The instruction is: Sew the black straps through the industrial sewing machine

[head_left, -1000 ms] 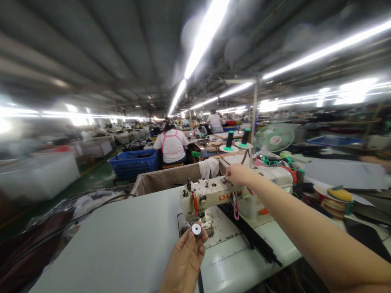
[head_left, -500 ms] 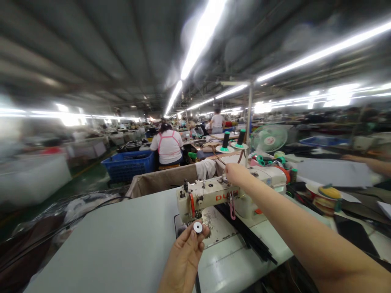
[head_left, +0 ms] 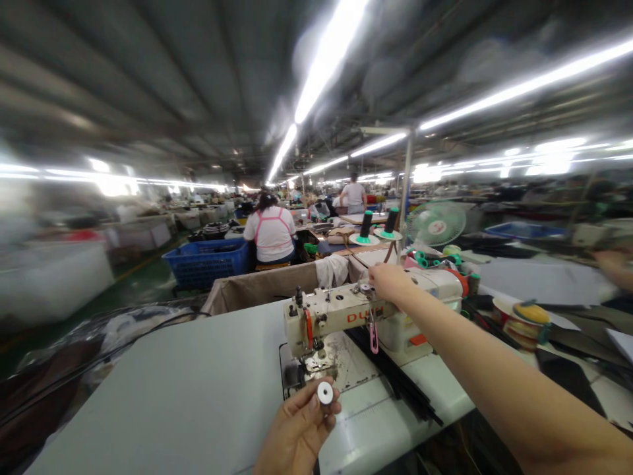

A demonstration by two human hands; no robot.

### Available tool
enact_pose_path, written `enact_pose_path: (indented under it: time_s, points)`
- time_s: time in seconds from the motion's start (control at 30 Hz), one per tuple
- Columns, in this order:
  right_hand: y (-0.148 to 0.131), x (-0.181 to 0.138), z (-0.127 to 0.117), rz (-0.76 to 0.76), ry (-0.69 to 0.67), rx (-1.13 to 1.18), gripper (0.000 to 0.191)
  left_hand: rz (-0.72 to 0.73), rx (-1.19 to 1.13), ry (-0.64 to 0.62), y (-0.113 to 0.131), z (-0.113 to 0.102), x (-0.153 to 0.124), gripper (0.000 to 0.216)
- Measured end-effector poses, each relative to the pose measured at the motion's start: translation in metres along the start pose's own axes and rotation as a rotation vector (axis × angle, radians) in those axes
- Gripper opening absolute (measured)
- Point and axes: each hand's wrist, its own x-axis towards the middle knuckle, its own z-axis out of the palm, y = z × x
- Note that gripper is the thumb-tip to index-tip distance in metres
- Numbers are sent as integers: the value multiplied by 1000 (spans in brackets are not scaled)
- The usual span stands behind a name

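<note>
My left hand (head_left: 299,432) pinches a small round metal bobbin (head_left: 325,392) in its fingertips, just in front of the needle plate of a cream sewing machine (head_left: 346,313). My right hand (head_left: 390,282) reaches across and rests on top of the machine's arm, fingers curled at a small round fitting there; what they hold, if anything, is hidden. Two dark thread cones (head_left: 378,225) stand on green bases behind the machine.
The machine sits in a pale grey table (head_left: 173,376). A green fan (head_left: 438,224), thread spools and a yellow-topped tin (head_left: 529,315) lie to the right. A cloth-lined bin (head_left: 262,287), a blue crate (head_left: 205,262) and a seated person in white (head_left: 271,236) are beyond.
My left hand with the bobbin has drawn back from the needle area toward me. My right hand has stayed on top of the machine. The view has shifted slightly.
</note>
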Motion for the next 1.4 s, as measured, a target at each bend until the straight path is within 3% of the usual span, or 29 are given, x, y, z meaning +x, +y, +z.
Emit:
enact_pose_path:
  time_s: [0.13,0.3,0.5,0.63,0.77,0.9,1.1,1.27,1.4]
  points:
    - [-17,-1,-4,-102,65,-65,32,-12,31,-29,1,-2,-1,50]
    - [-16,-2,-12,-54,77,-163,28,-1,21,17,0,-9,-3,49]
    - [-23,-7,-9,-149,94,-198,25,-60,72,-37,-8,-12,0,48]
    - [-22,-8,-10,-76,90,-218,25,-4,53,35,-7,-8,-3,49]
    - [-26,-8,-7,-104,132,-203,29,-10,75,1,-9,-3,-7,47]
    - [-24,-5,-8,-112,81,-180,27,-25,68,16,-6,-10,-6,48]
    - [-30,-8,-7,-98,128,-180,30,-85,57,-47,-4,-16,-3,44]
    - [-29,-9,-11,-77,70,-176,28,-64,33,-6,-7,-21,0,46]
    - [-31,-8,-9,-57,106,-192,32,-67,33,-25,-12,-26,3,46]
